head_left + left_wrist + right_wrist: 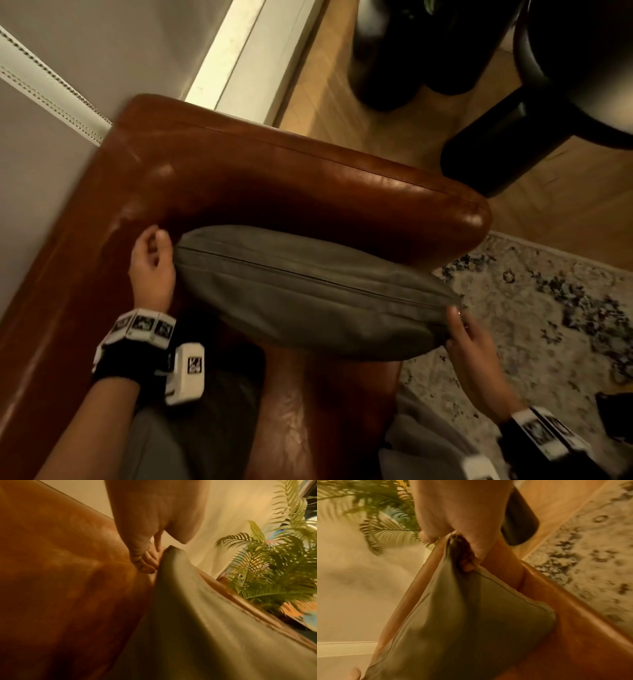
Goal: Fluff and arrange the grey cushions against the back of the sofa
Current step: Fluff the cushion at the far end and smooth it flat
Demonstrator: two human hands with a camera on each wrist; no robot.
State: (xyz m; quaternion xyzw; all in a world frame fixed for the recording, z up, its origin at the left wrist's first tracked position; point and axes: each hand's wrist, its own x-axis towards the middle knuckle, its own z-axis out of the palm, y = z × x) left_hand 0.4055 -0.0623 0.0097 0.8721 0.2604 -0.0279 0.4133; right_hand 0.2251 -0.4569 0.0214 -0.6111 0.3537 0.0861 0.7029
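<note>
A plump grey cushion point(308, 294) with a seam along its top edge is held edge-up over the corner of the brown leather sofa point(274, 178), close to the armrest. My left hand point(161, 246) has curled fingers point(149, 565) on the cushion's left corner point(171, 553), beside the sofa back. My right hand point(455, 318) pinches the right corner point(453, 543) between thumb and fingers, out past the seat's front edge. The cushion's underside is hidden in the head view.
Grey fabric point(164, 442) lies on the seat under my left forearm, and paler fabric point(421, 442) by the seat front. A patterned rug point(548, 308) and wood floor lie to the right, with black furniture legs point(496, 147). A leafy plant point(274, 568) stands beyond the armrest.
</note>
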